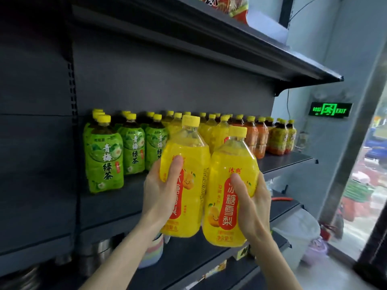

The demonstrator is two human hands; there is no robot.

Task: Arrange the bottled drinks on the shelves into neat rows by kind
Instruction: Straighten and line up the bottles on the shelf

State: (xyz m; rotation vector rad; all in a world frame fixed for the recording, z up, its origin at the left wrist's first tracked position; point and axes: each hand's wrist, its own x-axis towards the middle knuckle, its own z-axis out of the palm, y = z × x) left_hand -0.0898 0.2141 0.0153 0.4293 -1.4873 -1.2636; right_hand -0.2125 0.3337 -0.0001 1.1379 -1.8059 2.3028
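I hold two large yellow pear-drink bottles with yellow caps upright, in front of the dark shelf (pixel 282 162). My left hand (pixel 161 189) grips the left yellow bottle (pixel 188 164) round its middle. My right hand (pixel 253 197) grips the right yellow bottle (pixel 232 174), which touches the left one. On the shelf behind stand rows by kind: green-labelled tea bottles (pixel 104 162) at the left, more yellow bottles (pixel 217 130) in the middle, orange bottles (pixel 256 137) further right, and dark tea bottles with yellow labels (pixel 281 137) at the right end.
An upper shelf (pixel 251 53) overhangs the bottles. Lower shelves hold stacked cups (pixel 152 252) and metal pots (pixel 100 248). A green exit sign (pixel 330 109) glows on the wall at the right, beside a glass door (pixel 368 185). A white bin (pixel 299 229) stands on the floor.
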